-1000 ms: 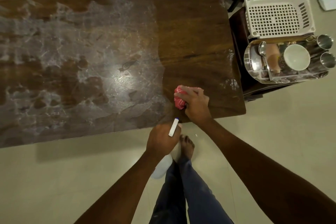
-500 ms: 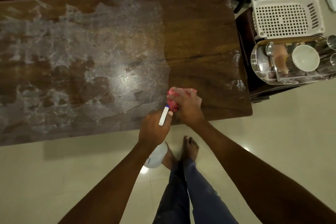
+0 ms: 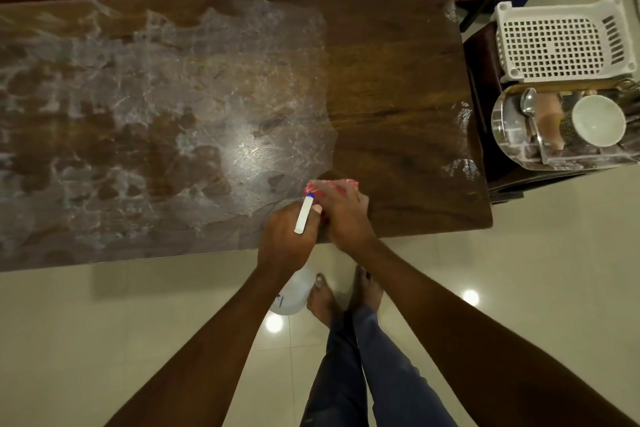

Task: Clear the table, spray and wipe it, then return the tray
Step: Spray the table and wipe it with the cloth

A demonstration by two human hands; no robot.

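Slid leftward, right hand (image 3: 346,218) curls its fingers over red cloth (image 3: 327,185); left hand (image 3: 284,243) grips spray bottle (image 3: 304,215).

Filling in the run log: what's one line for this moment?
phase: wiping | right hand: holds crumpled pink cloth on dark wooden table | left hand: grips white spray bottle

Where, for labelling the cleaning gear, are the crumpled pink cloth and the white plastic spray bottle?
Crumpled pink cloth (image 3: 341,184): head view, exposed far edge.
White plastic spray bottle (image 3: 293,294): head view, rounded body.
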